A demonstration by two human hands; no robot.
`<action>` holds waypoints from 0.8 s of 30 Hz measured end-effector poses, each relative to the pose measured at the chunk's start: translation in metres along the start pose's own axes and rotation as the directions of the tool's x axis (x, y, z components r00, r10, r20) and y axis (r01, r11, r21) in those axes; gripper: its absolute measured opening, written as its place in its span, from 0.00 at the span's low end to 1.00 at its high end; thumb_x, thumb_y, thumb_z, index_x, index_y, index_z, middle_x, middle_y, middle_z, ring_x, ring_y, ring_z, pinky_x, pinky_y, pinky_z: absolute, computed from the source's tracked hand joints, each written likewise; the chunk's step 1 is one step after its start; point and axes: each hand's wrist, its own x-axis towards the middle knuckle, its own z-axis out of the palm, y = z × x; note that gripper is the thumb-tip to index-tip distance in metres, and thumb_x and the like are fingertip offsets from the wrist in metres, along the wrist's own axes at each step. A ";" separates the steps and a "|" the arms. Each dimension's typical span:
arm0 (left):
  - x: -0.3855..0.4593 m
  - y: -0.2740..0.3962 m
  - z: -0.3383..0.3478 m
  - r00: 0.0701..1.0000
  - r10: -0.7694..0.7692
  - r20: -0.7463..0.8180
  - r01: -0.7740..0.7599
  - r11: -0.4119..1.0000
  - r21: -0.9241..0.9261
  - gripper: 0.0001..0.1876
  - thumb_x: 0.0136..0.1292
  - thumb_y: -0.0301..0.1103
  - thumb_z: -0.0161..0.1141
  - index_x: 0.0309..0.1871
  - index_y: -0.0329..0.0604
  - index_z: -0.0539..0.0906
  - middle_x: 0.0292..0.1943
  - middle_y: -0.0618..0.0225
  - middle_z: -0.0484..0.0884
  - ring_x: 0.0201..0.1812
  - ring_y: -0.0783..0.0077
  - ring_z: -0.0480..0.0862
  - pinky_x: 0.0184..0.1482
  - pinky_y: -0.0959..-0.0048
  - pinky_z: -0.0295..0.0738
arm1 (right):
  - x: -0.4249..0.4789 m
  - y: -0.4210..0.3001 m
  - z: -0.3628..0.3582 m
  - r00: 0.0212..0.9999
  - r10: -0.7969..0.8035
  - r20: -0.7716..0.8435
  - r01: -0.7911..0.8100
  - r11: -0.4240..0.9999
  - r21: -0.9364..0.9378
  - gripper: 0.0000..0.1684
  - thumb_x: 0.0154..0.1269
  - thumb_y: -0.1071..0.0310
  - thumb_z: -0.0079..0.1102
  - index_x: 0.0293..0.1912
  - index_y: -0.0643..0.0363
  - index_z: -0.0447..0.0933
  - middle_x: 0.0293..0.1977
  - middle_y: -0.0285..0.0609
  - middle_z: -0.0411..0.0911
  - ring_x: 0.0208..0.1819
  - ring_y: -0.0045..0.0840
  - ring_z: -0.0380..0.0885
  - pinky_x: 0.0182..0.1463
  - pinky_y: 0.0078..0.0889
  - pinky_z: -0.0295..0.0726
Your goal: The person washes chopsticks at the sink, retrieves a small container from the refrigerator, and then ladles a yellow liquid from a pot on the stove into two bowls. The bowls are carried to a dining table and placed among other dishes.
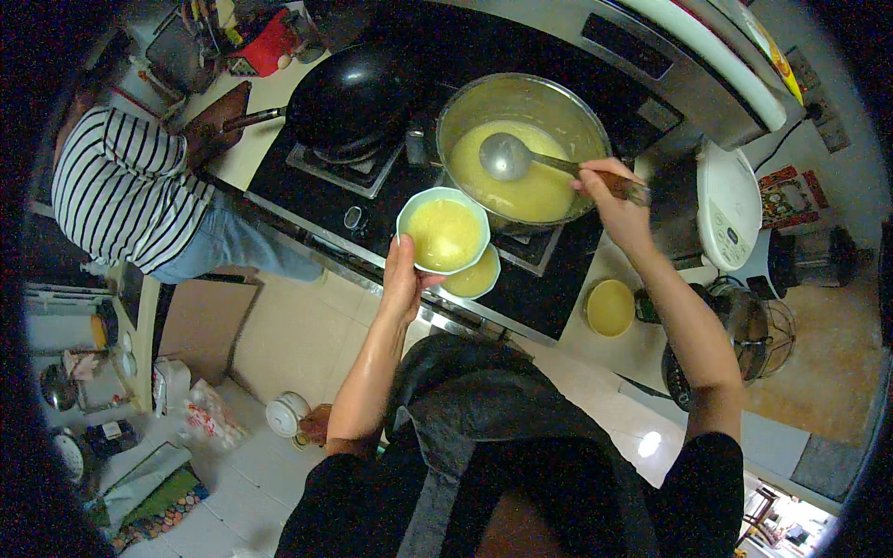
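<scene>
My left hand (pixel 404 279) grips a pale green bowl (pixel 485 237) holding yellow porridge-like food, raised beside the near rim of a large metal pot (pixel 520 80). Closed around the handle of a metal ladle (pixel 504 157), my right hand (pixel 617 202) is at the pot's right side. The ladle's round bowl is over the yellow food (pixel 537 199) in the pot; whether it touches the surface cannot be told. Partly hidden under the held bowl, a second bowl (pixel 494 279) with similar yellow food stands at the stove's front edge.
A black wok (pixel 349 97) sits on the left burner of the black stove (pixel 279 174). Another person in a striped shirt (pixel 132 188) stands at the left. A yellow round container (pixel 610 307) and a white appliance lid (pixel 729 202) are on the right. The stove's front has a knob (pixel 355 218).
</scene>
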 end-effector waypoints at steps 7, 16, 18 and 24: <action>-0.003 0.003 0.001 1.000 0.009 0.015 -0.009 1.000 0.002 0.37 0.68 0.64 0.37 0.67 0.42 0.62 0.59 0.55 0.73 0.53 0.61 0.81 0.38 0.69 0.86 | 0.010 0.018 0.019 0.984 -0.072 0.165 0.092 0.989 -0.117 0.09 0.63 0.65 0.61 0.38 0.61 0.79 0.30 0.37 0.81 0.34 0.18 0.80 0.40 0.21 0.77; -0.003 0.006 0.002 1.000 0.000 0.011 0.000 1.000 0.014 0.40 0.65 0.68 0.40 0.67 0.43 0.60 0.60 0.57 0.72 0.54 0.61 0.80 0.38 0.68 0.86 | 0.018 0.012 0.017 0.912 0.402 0.077 -0.395 0.816 0.423 0.10 0.68 0.63 0.55 0.40 0.60 0.70 0.37 0.47 0.77 0.36 0.35 0.84 0.41 0.32 0.85; -0.002 0.004 0.001 1.000 0.016 0.012 -0.016 1.000 0.009 0.40 0.65 0.68 0.40 0.68 0.43 0.60 0.60 0.56 0.72 0.54 0.60 0.80 0.39 0.68 0.87 | 0.017 0.005 0.010 0.907 0.416 0.058 -0.391 0.786 0.479 0.10 0.68 0.63 0.54 0.40 0.60 0.70 0.36 0.48 0.77 0.36 0.36 0.84 0.41 0.33 0.86; -0.002 0.004 0.000 0.998 0.035 0.060 -0.034 0.999 -0.009 0.39 0.66 0.66 0.40 0.68 0.43 0.59 0.61 0.55 0.71 0.54 0.58 0.80 0.40 0.67 0.86 | 0.013 -0.011 -0.014 0.922 0.384 0.043 -0.347 0.772 0.533 0.12 0.69 0.61 0.54 0.40 0.61 0.70 0.38 0.50 0.78 0.37 0.36 0.84 0.41 0.33 0.86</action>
